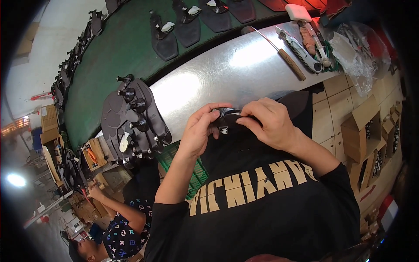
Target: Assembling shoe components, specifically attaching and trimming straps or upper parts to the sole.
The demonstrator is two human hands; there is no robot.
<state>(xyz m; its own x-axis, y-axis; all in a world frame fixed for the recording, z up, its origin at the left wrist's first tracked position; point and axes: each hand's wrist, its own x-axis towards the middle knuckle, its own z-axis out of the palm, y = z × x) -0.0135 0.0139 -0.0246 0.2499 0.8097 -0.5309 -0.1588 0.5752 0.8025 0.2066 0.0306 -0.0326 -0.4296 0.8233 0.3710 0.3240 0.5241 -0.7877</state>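
Observation:
Close to my body, at the near edge of the metal work surface, both hands hold a dark sandal [230, 121]. A small shiny square ornament [224, 130] shows on its underside. My left hand [200, 127] grips it from the left, thumb on top. My right hand [271, 124] pinches its edge between thumb and fingers; a pale strip shows between the hands. Behind my right hand lies a dark, flat sole-like shape [294, 103], and I cannot tell whether it belongs to the held sandal. Left of my hands is a pile of dark heeled soles [133, 111].
A wooden-handled tool [290, 63], a box cutter [301, 50] and a clear plastic bag [360, 52] lie at the far right of the metal surface [174, 91]. Sandals [165, 41] stand on the green conveyor [109, 52]. Cardboard boxes [360, 131] are at right. A co-worker [126, 222] works at lower left.

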